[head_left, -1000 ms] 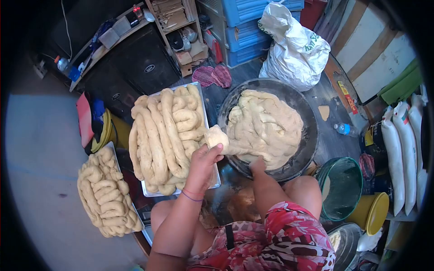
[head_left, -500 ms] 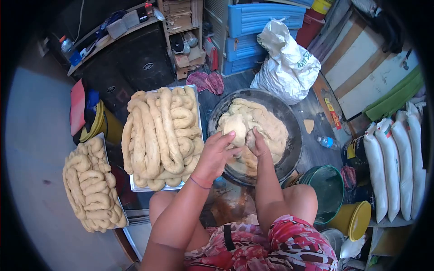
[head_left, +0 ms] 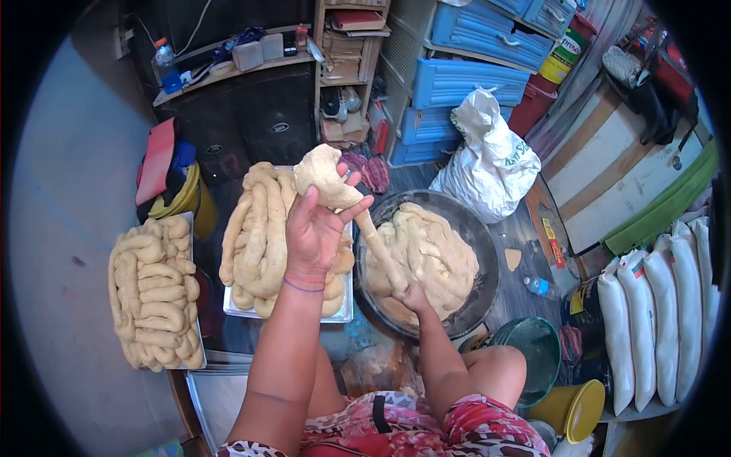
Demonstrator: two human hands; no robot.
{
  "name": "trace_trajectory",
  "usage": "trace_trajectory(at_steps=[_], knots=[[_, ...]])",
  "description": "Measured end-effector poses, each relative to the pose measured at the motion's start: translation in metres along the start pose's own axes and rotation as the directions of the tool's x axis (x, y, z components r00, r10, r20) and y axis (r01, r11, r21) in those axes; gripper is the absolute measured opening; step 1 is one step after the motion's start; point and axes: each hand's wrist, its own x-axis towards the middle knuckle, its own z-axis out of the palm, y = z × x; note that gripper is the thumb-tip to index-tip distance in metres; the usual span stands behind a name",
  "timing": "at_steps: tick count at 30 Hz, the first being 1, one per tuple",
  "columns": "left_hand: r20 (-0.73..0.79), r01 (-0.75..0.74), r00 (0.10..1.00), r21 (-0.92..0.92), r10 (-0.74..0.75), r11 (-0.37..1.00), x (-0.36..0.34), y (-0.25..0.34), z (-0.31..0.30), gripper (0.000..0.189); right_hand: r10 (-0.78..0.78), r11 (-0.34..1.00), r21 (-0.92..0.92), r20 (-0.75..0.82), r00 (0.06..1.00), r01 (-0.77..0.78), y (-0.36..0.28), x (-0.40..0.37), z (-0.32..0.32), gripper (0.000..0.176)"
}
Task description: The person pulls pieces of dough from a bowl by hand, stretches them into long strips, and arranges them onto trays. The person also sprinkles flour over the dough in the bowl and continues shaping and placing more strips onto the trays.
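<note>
A piece of dough (head_left: 326, 174) is stretched between my hands, a thick lump at its upper end and a rope running down to the right. My left hand (head_left: 316, 228) holds the lump up on spread, partly curled fingers, above the tray edge. Lower down, my right hand (head_left: 412, 295) is closed round the rope's other end, over the near part of the dark round basin (head_left: 493, 293). Inside that basin lies a large mass of soft dough (head_left: 438, 259). Left of it, thick dough ropes (head_left: 263, 228) are heaped on a metal tray (head_left: 344, 308), partly behind my left forearm.
A second tray of dough ropes (head_left: 156, 297) stands at the far left. Behind the basin is a white sack (head_left: 487, 164); a small bottle (head_left: 541, 287) lies to its right. A green bucket (head_left: 533, 362), a yellow-lidded bucket (head_left: 585, 411) and several filled white bags (head_left: 640, 327) are on the right.
My left hand has risen up and left, away from the basin, with the dough lump. The dough is now drawn out into a rope between both hands. My right hand has moved lower. The view has shifted.
</note>
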Motion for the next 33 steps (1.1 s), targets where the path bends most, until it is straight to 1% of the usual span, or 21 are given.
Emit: trace_trajectory(at_steps=[1, 3, 5, 8, 10, 11, 13, 14, 16, 17, 19, 20, 22, 23, 24, 25, 26, 28, 29, 30, 33], knots=[[0.007, -0.012, 1.0, 0.006, 0.012, 1.0, 0.0, 0.005, -0.001, 0.051, -0.015, 1.0, 0.001, 0.001, 1.0, 0.015, -0.002, -0.004, 0.0, 0.039], [-0.007, -0.054, 0.999, 0.009, 0.054, 0.999, -0.001, 0.017, -0.004, 0.052, 0.131, 0.989, -0.078, 0.059, 0.99, -0.126, -0.006, -0.017, 0.0, 0.041], [-0.005, -0.075, 0.997, 0.003, 0.075, 0.997, -0.003, 0.029, -0.01, 0.053, 0.121, 0.918, -0.374, -0.053, 0.991, -0.132, -0.02, -0.039, -0.007, 0.036], [-0.034, -0.134, 0.991, -0.026, 0.133, 0.991, -0.007, 0.049, -0.014, 0.053, 0.184, 0.907, -0.363, -0.119, 0.976, -0.216, 0.026, -0.066, -0.007, 0.032], [-0.022, -0.124, 0.992, -0.026, 0.124, 0.992, -0.009, 0.055, -0.017, 0.053, 0.419, 0.889, -0.115, -0.182, 0.889, -0.443, 0.046, -0.079, -0.005, 0.032], [-0.007, -0.109, 0.994, -0.03, 0.109, 0.994, -0.01, 0.057, -0.019, 0.053, 0.42, 0.888, -0.12, -0.179, 0.89, -0.443, 0.046, -0.08, -0.004, 0.032], [-0.033, -0.045, 0.999, -0.046, 0.043, 0.998, -0.015, 0.05, -0.021, 0.052, 0.535, 0.844, 0.124, -0.279, 0.798, -0.522, 0.024, -0.081, -0.005, 0.033], [-0.051, 0.022, 0.998, -0.061, -0.026, 0.998, -0.017, 0.045, -0.021, 0.051, 0.535, 0.843, 0.117, -0.274, 0.799, -0.524, 0.012, -0.079, -0.005, 0.033], [-0.024, 0.067, 0.997, 0.007, -0.067, 0.998, -0.02, 0.037, -0.019, 0.05, 0.352, 0.868, -0.195, -0.407, 0.843, -0.457, 0.004, -0.076, 0.002, 0.033], [0.007, 0.114, 0.993, 0.077, -0.115, 0.991, -0.022, 0.033, -0.016, 0.049, 0.351, 0.868, -0.198, -0.405, 0.844, -0.456, -0.001, -0.08, 0.011, 0.033], [0.007, 0.112, 0.994, 0.071, -0.113, 0.991, -0.026, 0.027, -0.014, 0.044, 0.372, 0.872, -0.313, -0.076, 0.925, -0.376, -0.002, -0.089, 0.03, 0.038], [-0.017, 0.155, 0.988, 0.1, -0.154, 0.983, -0.027, 0.024, -0.018, 0.042, 0.365, 0.873, -0.317, -0.079, 0.928, -0.37, 0.0, -0.086, 0.028, 0.038], [-0.055, 0.199, 0.98, 0.126, -0.193, 0.972, -0.028, 0.025, -0.019, 0.037, 0.568, 0.823, -0.088, 0.177, 0.804, -0.561, -0.031, -0.077, 0.015, 0.045], [-0.055, 0.194, 0.981, 0.125, -0.188, 0.973, -0.028, 0.026, -0.019, 0.037, 0.565, 0.825, -0.092, 0.177, 0.806, -0.558, -0.021, -0.077, 0.018, 0.045], [-0.043, 0.175, 0.984, 0.135, -0.171, 0.975, -0.028, 0.027, -0.02, 0.038, 0.511, 0.86, -0.038, 0.095, 0.855, -0.509, 0.008, -0.077, 0.026, 0.044], [-0.029, 0.156, 0.988, 0.146, -0.153, 0.977, -0.026, 0.029, -0.019, 0.04, 0.451, 0.892, 0.013, 0.008, 0.892, -0.452, 0.007, -0.075, 0.027, 0.042], [-0.027, 0.15, 0.989, 0.146, -0.148, 0.978, -0.025, 0.033, -0.019, 0.04, 0.447, 0.894, 0.01, 0.008, 0.894, -0.447, 0.008, -0.072, 0.024, 0.042], [0.003, 0.049, 0.999, 0.151, -0.05, 0.987, -0.023, 0.045, -0.02, 0.043, 0.629, 0.697, 0.498, -0.077, 0.774, -0.516, -0.044, -0.064, 0.005, 0.031], [-0.002, 0.049, 0.999, 0.149, -0.049, 0.988, -0.022, 0.054, -0.018, 0.043, 0.619, 0.682, 0.542, -0.07, 0.782, -0.492, -0.06, -0.058, -0.005, 0.026], [0.029, -0.041, 0.999, 0.137, 0.037, 0.99, -0.022, 0.065, -0.015, 0.046, 0.613, 0.663, 0.583, -0.064, 0.787, -0.47, -0.075, -0.052, -0.018, 0.022], [0.061, -0.24, 0.969, 0.03, 0.238, 0.97, -0.024, 0.097, -0.022, 0.055, 0.4, 0.746, 0.596, -0.042, 0.916, -0.298, -0.132, -0.033, -0.068, 0.027]])
